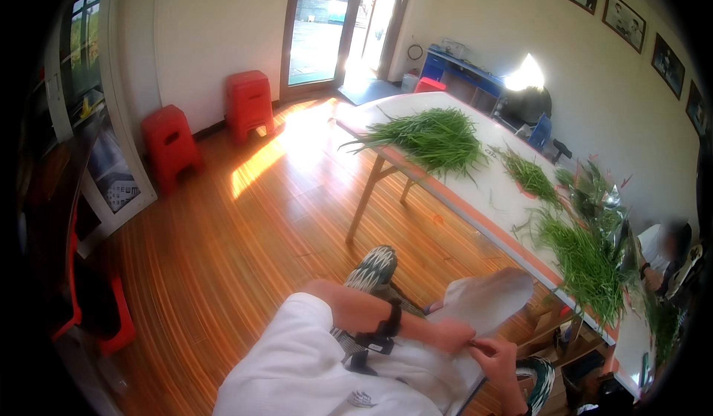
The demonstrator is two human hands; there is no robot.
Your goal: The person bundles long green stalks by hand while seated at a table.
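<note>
Currently I watch my left hand and right hand meet just right of lower centre in the frame, fingers curled toward a thin dark sliver between them; it is too small for me to tell whether either grips it. Long green stalks lie heaped on the white table from upper centre to right; red stools stand upper left.
</note>
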